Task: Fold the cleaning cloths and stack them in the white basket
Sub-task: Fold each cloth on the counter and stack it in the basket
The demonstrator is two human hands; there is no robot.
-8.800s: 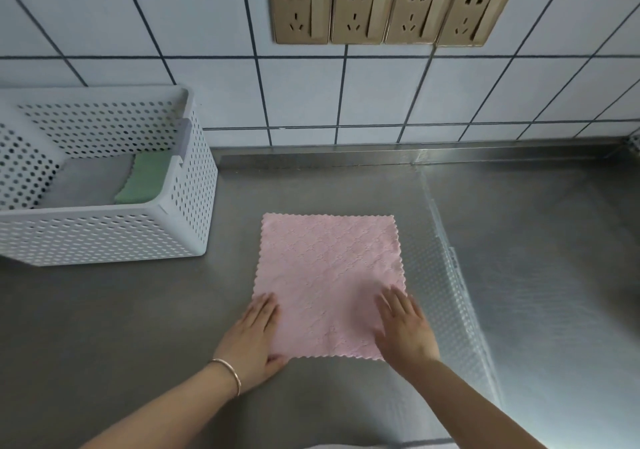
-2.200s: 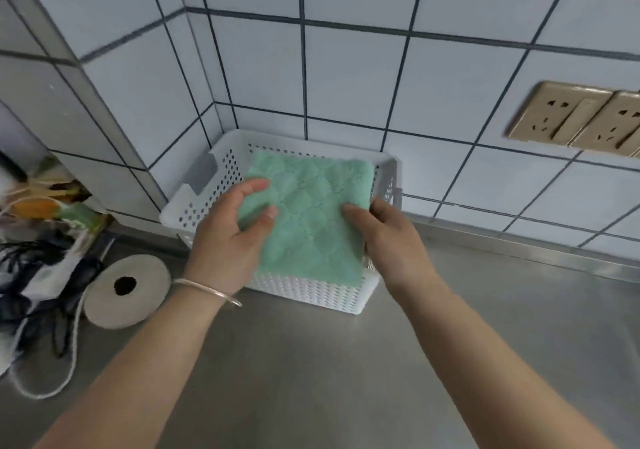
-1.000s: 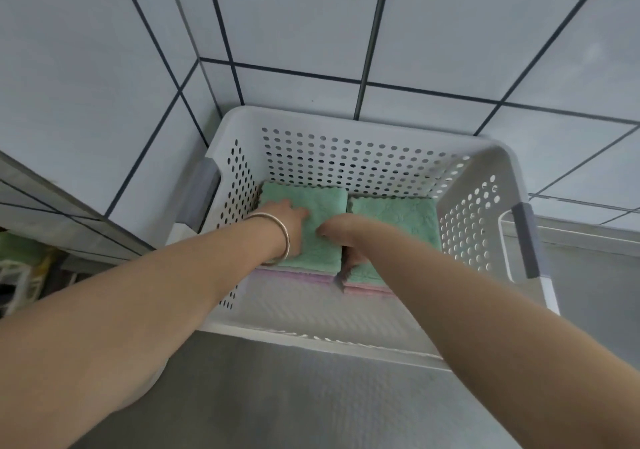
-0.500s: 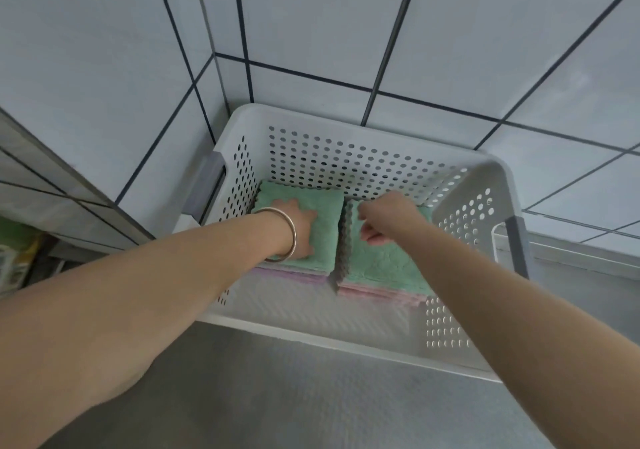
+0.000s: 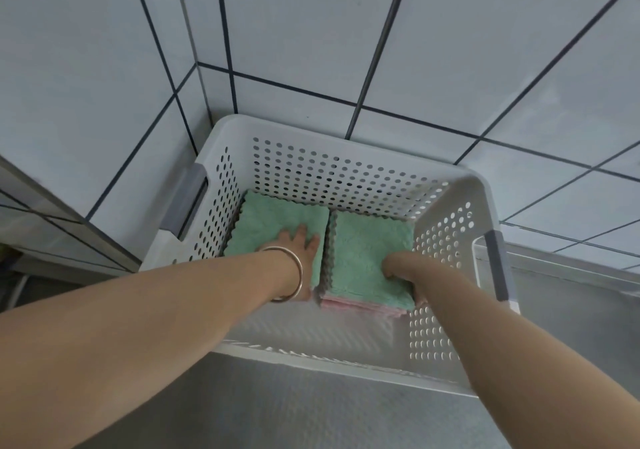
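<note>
Tucked right into the tiled wall (image 5: 415, 50) corner at 12 o'clock: white basket (image 5: 346, 147), back rim against the tiles. Bare strip of basket floor at 6 o'clock in front of the stacks, steel counter (image 5: 311, 414) nearer still. Both arms reaching in from 6 o'clock. Left hand (image 5: 299, 244), bangle (image 5: 294, 275) on the wrist, lying flat with fingers spread on the left stack (image 5: 273, 220). Right hand (image 5: 403, 268) curled over, gripping the right stack (image 5: 370, 241) at its near right corner. 2 stacks side by side, touching, green on top, pink layers peeking out underneath.
</note>
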